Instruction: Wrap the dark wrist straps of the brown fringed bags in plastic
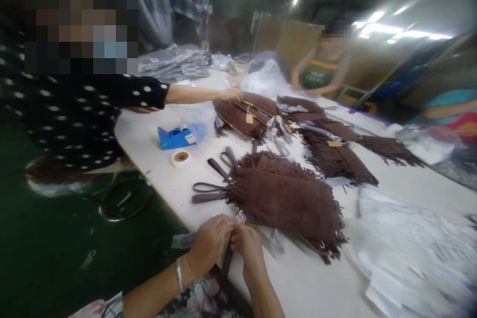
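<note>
The left hand (211, 238) and right hand (249, 244) meet at the near edge of the surface (410, 189), fingertips pinched around a brown strap (226, 257). Just beyond them lies a brown fringed bag (283, 201).

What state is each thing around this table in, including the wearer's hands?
Left hand: closed on a dark strap.
Right hand: closed at the same strap.
Near brown bags: stacked flat, straps out leftward.
Blue tape dispenser: upright.
White tape roll: lying flat.
Tan tag: resting on a far bag.
Clear plastic: crumpled, heaped.
</note>
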`<state>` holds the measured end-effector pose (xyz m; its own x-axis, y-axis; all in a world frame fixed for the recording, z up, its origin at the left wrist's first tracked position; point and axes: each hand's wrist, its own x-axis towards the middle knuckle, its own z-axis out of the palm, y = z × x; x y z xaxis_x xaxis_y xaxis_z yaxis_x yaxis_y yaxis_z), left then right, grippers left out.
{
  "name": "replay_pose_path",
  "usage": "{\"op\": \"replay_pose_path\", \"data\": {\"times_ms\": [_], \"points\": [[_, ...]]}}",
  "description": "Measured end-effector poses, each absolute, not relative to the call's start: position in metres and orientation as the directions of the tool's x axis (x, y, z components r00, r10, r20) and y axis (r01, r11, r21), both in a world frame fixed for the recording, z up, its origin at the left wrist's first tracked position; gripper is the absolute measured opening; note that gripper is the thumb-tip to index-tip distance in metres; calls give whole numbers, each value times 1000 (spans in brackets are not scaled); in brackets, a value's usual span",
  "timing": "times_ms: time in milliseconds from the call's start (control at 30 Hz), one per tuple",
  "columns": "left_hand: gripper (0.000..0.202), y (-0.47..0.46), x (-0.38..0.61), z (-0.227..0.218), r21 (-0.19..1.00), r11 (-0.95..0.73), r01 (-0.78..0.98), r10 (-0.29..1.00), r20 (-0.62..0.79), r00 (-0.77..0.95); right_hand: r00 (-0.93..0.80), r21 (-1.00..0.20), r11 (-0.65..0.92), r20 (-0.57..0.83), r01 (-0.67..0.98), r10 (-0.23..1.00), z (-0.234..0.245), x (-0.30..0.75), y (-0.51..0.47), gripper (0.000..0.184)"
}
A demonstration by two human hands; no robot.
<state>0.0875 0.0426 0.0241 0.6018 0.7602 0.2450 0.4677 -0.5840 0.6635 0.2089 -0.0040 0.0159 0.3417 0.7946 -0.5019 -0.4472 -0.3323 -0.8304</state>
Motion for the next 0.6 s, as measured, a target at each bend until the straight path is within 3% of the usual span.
{"op": "replay_pose_path", "data": {"times_ms": [200,433,600], "points": [[25,38,88,36,686,-447,574,858,149,491,441,-914,-251,-377,-318,815,4,204,1,44],[31,33,98,39,516,-466,719,878,165,450,456,-913,-216,-365,-347,812,-3,199,3,43],[31,42,89,46,682,-162,713,905,-185,383,533,-902,-227,-404,-366,744,11,190,-3,41]]}}
